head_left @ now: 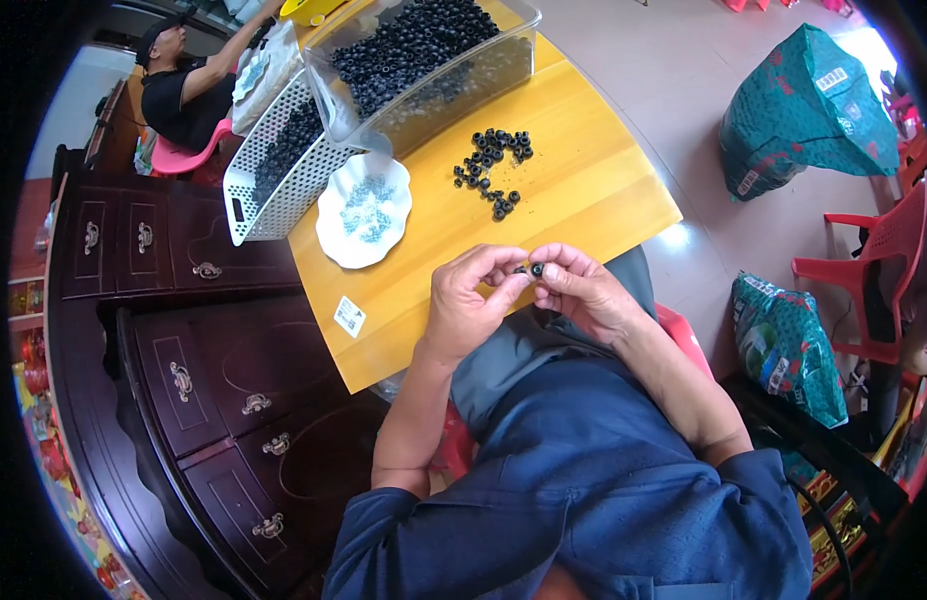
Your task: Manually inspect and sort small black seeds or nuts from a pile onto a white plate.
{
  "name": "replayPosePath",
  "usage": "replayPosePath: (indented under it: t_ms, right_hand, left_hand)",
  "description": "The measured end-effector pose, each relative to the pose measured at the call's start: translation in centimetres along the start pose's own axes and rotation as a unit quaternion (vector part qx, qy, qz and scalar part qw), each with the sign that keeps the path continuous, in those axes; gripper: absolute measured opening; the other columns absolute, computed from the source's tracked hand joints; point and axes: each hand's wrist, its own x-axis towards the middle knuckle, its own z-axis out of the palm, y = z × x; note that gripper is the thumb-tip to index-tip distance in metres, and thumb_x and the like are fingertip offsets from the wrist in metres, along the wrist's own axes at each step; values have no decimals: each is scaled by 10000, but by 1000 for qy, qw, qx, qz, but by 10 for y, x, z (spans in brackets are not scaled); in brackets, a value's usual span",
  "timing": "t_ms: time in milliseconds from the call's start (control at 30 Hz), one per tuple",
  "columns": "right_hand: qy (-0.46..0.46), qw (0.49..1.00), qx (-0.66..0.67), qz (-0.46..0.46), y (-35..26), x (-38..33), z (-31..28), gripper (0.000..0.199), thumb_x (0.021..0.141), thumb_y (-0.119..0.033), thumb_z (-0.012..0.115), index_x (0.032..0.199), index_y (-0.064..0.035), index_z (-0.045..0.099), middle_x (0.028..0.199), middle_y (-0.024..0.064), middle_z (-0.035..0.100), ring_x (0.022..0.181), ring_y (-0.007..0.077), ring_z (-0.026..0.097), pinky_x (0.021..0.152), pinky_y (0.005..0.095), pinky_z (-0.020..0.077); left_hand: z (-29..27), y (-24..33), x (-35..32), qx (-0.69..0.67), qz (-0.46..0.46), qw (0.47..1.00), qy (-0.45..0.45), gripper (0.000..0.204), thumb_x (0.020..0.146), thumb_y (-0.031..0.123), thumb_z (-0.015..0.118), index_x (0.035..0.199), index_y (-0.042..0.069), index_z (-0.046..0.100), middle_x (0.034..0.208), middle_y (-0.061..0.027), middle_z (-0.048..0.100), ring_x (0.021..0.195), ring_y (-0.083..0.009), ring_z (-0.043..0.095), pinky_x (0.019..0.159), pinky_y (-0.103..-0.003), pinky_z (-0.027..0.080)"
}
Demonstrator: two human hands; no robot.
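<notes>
1. A tiled room, dark wooden drawers on the left, and a yellow wooden desk (573, 190) right below the camera.
2. Both hands meet just over the near desk edge. The left hand (468, 305) pinches a small black ring (536, 269) at its fingertips; its grip is closed on the piece.
3. The right hand (581, 290) comes in against it, fingertips pressed on the same ring, grip closed as well. Whether there are two pieces between the fingers is too small to tell.
4. Further up the desk lies a loose heap of black rings (493, 170), well apart from the hands.
5. A clear plastic bin (423, 60) at the far end is piled with the same black rings, so plenty looks left to handle.
6. Beside it, a white perforated basket (278, 160) also holds dark rings.
7. A white dish (363, 210) carries small pale blue bits.
8. Another person (188, 85) sits at the far corner, arm reaching toward the baskets.
</notes>
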Motion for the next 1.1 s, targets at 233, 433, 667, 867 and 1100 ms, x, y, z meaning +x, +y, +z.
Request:
replayPosePath:
  t_ms: [233,433,667,867,1100]
  right_hand:
    - [-4,1000,0,-2,-2,0,2,221,944,-147,662,1153,-97,609,1015,19,682,838,110,647,783,267,540]
    - [-8,1000,1,-6,-4,1,2,222,943,-152,664,1151,-96,609,1017,22,685,832,109,649,788,267,542]
    - [-10,1000,-5,-8,-5,1,5,213,944,-154,662,1143,-97,609,1015,21,672,839,109,645,794,272,545]
    - [-6,1000,-17,-8,-4,-1,6,217,940,-155,670,1138,-93,609,989,17,661,841,109,646,794,275,550]
    - [7,1000,-14,-12,-2,-2,10,212,917,-162,707,1103,-83,643,941,2,658,764,95,611,750,260,534]
  left_hand:
    - [-7,-8,-2,50,28,998,10,178,858,-15,669,1034,-13,696,833,-46,694,718,-89,636,678,-233,516]
    - [-5,-4,-4,-24,-23,999,28,141,884,-30,642,1019,-37,681,919,-69,722,754,-81,646,714,-225,527]
    - [-4,0,-3,-38,0,998,42,92,865,-50,662,955,-34,672,927,-74,722,769,-100,657,731,-228,535]
    - [-3,3,-3,12,45,998,33,134,800,-68,720,919,-14,690,874,-72,706,778,-116,668,730,-238,537]
    - [-1,7,-6,3,58,998,40,171,754,-78,755,903,-13,702,831,-80,698,736,-144,665,671,-260,528]
